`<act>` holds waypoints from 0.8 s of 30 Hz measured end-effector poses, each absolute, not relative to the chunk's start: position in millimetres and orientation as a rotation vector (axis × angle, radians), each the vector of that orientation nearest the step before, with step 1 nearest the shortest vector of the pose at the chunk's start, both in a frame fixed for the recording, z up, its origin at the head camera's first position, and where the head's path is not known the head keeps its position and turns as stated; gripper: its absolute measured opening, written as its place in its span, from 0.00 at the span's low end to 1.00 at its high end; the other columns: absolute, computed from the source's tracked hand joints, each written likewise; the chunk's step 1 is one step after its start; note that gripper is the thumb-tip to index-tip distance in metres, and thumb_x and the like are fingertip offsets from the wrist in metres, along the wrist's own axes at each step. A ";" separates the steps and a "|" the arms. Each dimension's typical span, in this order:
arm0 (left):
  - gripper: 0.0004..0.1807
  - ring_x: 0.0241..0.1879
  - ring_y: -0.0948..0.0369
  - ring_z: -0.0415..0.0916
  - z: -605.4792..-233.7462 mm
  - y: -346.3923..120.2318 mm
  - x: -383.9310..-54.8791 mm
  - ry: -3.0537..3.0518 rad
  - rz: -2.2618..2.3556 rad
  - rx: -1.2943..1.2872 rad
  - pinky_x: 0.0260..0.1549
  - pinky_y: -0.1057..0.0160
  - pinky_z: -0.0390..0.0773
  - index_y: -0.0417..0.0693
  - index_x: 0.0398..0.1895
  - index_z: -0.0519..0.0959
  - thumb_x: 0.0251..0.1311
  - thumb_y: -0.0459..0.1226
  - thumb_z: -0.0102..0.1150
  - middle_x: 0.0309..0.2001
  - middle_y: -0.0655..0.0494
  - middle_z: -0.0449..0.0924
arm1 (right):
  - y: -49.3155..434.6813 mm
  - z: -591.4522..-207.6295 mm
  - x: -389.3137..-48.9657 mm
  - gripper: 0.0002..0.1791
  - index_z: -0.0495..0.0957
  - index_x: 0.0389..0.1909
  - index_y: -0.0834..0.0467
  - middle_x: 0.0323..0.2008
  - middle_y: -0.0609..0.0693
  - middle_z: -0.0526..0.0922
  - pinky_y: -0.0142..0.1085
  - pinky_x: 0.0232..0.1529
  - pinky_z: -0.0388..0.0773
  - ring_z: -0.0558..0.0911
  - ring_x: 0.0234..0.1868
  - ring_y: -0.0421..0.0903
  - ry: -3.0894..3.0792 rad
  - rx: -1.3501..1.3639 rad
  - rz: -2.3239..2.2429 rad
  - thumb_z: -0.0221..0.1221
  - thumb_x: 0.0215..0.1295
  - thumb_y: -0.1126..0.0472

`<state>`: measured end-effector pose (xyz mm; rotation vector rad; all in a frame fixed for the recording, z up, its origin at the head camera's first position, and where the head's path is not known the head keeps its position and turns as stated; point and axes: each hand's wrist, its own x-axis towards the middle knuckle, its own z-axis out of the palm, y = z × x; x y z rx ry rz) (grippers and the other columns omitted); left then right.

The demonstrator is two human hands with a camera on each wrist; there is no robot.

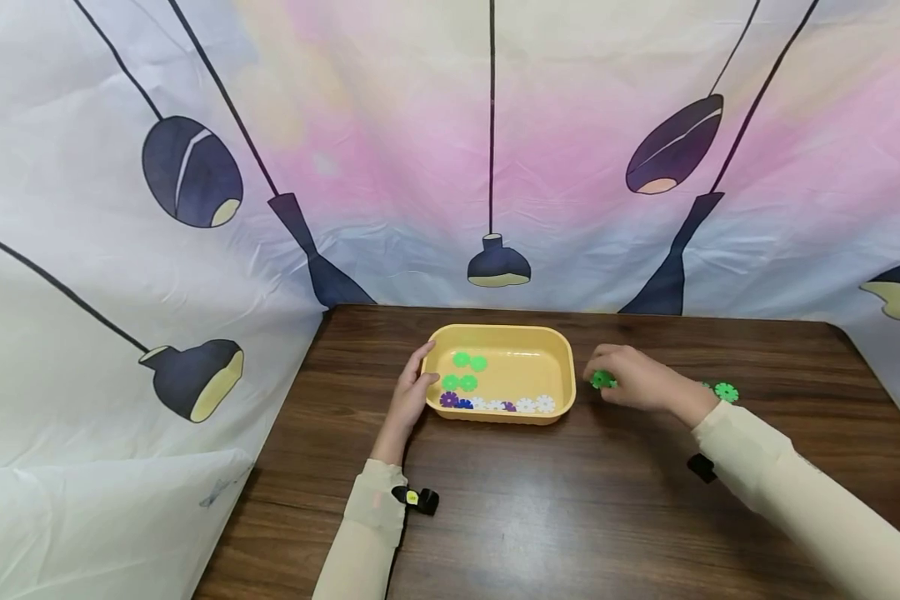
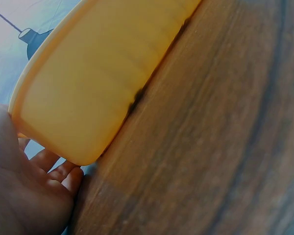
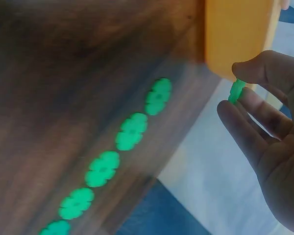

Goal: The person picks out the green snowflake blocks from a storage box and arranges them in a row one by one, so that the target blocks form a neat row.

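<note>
My left hand grips the left end of a yellow plastic tray, with the thumb over its rim and the other fingers along the outside. To the right of the tray, my right hand is raised. Its thumb and fingertips pinch a green flower-shaped disc, seen edge-on in the right wrist view. More green flower-shaped discs lie in a row on the table below that hand. Inside the tray are several green discs, white discs, purple ones and a blue one.
The dark wooden table extends around the tray. Behind it hangs a cloth backdrop printed with lamps. In the head view, the right arm partly covers the row of discs, with one green disc showing beyond the wrist.
</note>
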<state>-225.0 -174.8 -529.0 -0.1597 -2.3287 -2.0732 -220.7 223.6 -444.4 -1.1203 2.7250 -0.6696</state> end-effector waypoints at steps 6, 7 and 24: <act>0.35 0.82 0.47 0.49 -527.9 -174.3 -225.0 -2.356 -2.049 -0.142 0.76 0.43 0.57 0.45 0.80 0.65 0.69 0.26 0.49 0.82 0.44 0.56 | 233.1 -454.4 -212.6 0.14 0.87 0.47 0.61 0.42 0.50 0.79 0.37 0.34 0.77 0.75 0.31 0.40 2.711 -1.030 -0.645 0.70 0.60 0.73; 0.35 0.82 0.47 0.49 -528.2 -174.3 -225.2 -2.356 -2.051 -0.140 0.76 0.43 0.57 0.45 0.80 0.65 0.69 0.26 0.49 0.82 0.44 0.56 | 234.4 -455.1 -211.5 0.14 0.87 0.47 0.61 0.42 0.50 0.79 0.37 0.34 0.77 0.74 0.31 0.39 2.712 -1.019 -0.645 0.70 0.60 0.73; 0.34 0.82 0.47 0.50 -529.4 -175.1 -225.7 -2.317 -2.080 -0.174 0.75 0.43 0.57 0.43 0.80 0.65 0.70 0.25 0.48 0.82 0.43 0.56 | 254.9 -476.8 -200.3 0.15 0.89 0.47 0.58 0.41 0.49 0.81 0.37 0.33 0.75 0.72 0.29 0.38 2.751 -0.906 -0.614 0.69 0.59 0.73</act>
